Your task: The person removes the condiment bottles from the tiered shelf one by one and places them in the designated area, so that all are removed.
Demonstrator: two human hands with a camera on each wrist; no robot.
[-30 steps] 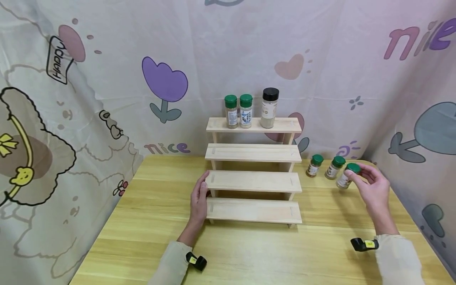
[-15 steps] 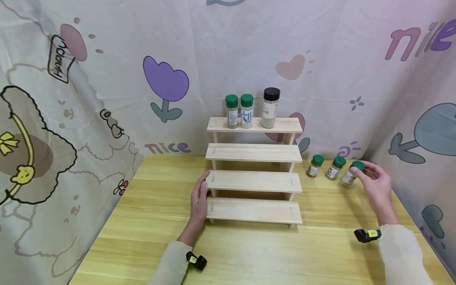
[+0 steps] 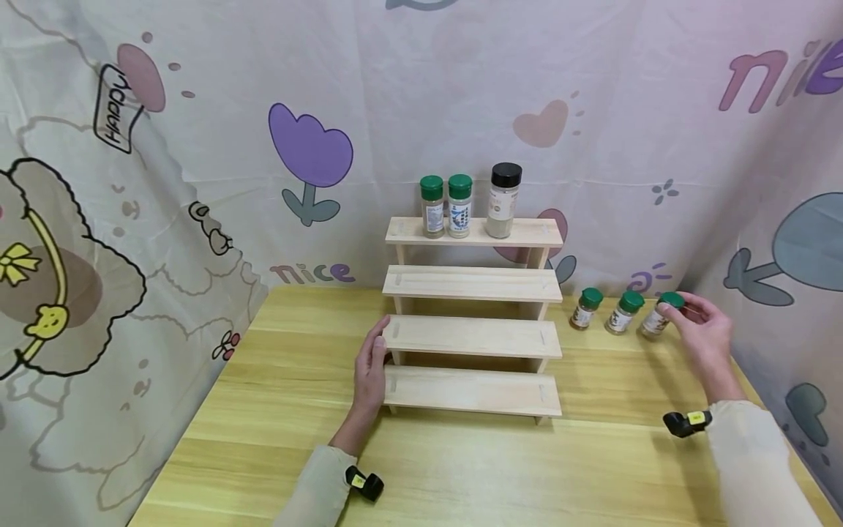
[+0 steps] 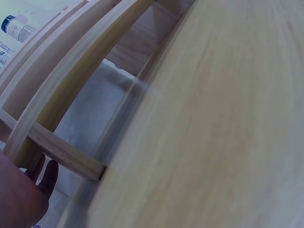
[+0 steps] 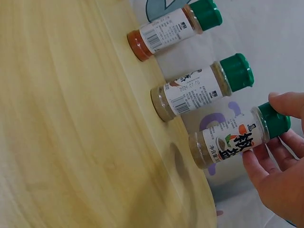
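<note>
My right hand (image 3: pixel 706 338) pinches the green cap of a spice jar (image 3: pixel 653 323) at the right end of a row on the table. The right wrist view shows this spice jar (image 5: pixel 231 140) with a printed label, thumb on one side of its cap and fingers on the other. Beside it stand a second green-capped jar (image 3: pixel 619 320) and a third one (image 3: pixel 582 315) with reddish contents. My left hand (image 3: pixel 370 366) rests against the left side of a four-tier wooden rack (image 3: pixel 471 336). In the left wrist view, that hand (image 4: pixel 23 194) is partly cut off by the frame.
On the rack's top tier stand two green-capped jars (image 3: pixel 432 216) and a taller black-capped jar (image 3: pixel 502 212). The wooden table (image 3: pixel 461 468) meets a patterned cloth (image 3: pixel 421 95) behind and at the sides.
My right hand has shifted the pinched jar right and slightly back, widening the gap to its neighbour. My left hand has stayed at the rack.
</note>
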